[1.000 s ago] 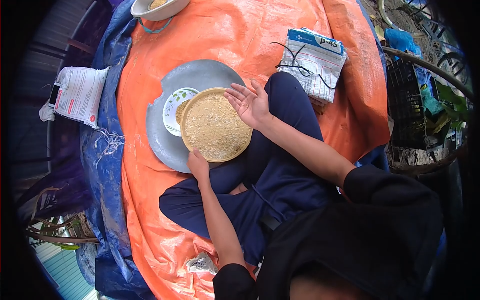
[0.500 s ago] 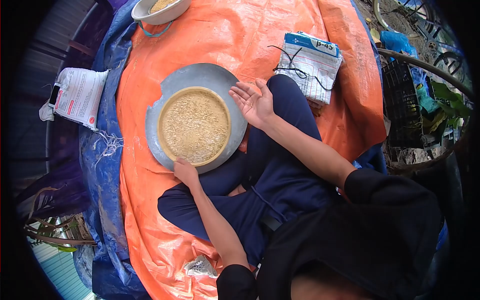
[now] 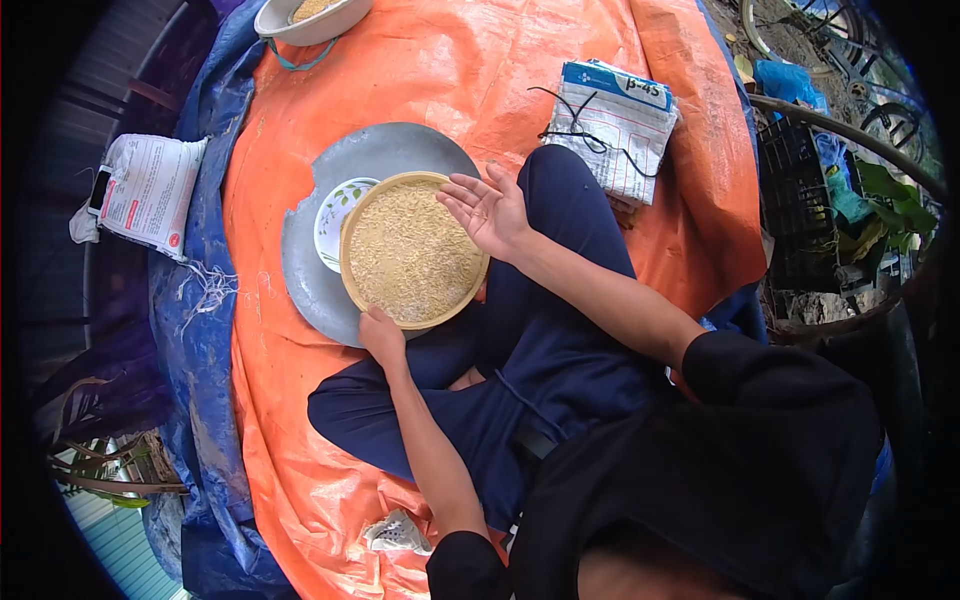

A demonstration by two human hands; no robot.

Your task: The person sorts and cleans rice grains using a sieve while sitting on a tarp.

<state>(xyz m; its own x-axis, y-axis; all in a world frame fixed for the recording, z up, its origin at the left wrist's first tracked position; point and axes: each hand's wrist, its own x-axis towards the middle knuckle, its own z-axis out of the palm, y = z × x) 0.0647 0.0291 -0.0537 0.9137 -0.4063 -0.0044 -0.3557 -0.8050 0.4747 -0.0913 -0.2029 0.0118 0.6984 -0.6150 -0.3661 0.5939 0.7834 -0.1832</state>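
A round sieve with a pale yellow rim holds a layer of light grain. My left hand grips its lower-left rim, thumb on top. At the upper-right rim is my right hand, palm up with fingers spread, its fingertips at the edge. Beneath the sieve lies a grey metal tray with a broken left edge. A white bowl with a green leaf pattern sits on the tray, partly covered by the sieve.
Orange tarp lies over blue tarp. A basin with grain stands at the top. Folded sacks with black cord lie upper right, a white bag at left, and a black crate at right.
The sieve has shifted right, toward my right hand, uncovering part of the patterned bowl. My left hand has moved right with the rim.
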